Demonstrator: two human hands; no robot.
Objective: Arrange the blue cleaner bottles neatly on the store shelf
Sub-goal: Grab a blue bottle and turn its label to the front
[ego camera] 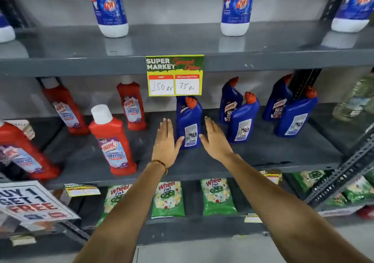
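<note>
Blue cleaner bottle (pixel 189 121) stands upright on the middle shelf (pixel 263 151), directly under the yellow price tag (pixel 174 75), barcode label facing out, red cap at top partly hidden by the tag's lower edge

Left hand (pixel 166 143): flat, fingers straight and together, palm turned toward the bottle's left side; thumb tip reaches the bottle's lower left edge, touching or nearly so. Nothing gripped

Right hand (pixel 215 139): flat, fingers extended, just beside the bottle's right side; thumb at the lower right edge of the label. Nothing gripped. Bottle sits between the two open palms

Thin bracelet (pixel 162 164) on the left wrist

To the right, same shelf: front blue bottle (pixel 242 119) with back label out, a second blue bottle (pixel 230 101) behind it showing the Harpic front; further right another pair, front one (pixel 295 115) and rear one (pixel 278 101), beside a dark upright post (pixel 303 84)

To the left: red Harpic bathroom cleaner bottles, nearest one (pixel 112 141) with a white cap, others (pixel 132 106) further back

Upper shelf holds white bottles with blue labels (pixel 109 7). Lower shelf holds green Wheel packets (pixel 169 199). "Buy 1 get 1 free" sign (pixel 34 202) at lower left
</note>
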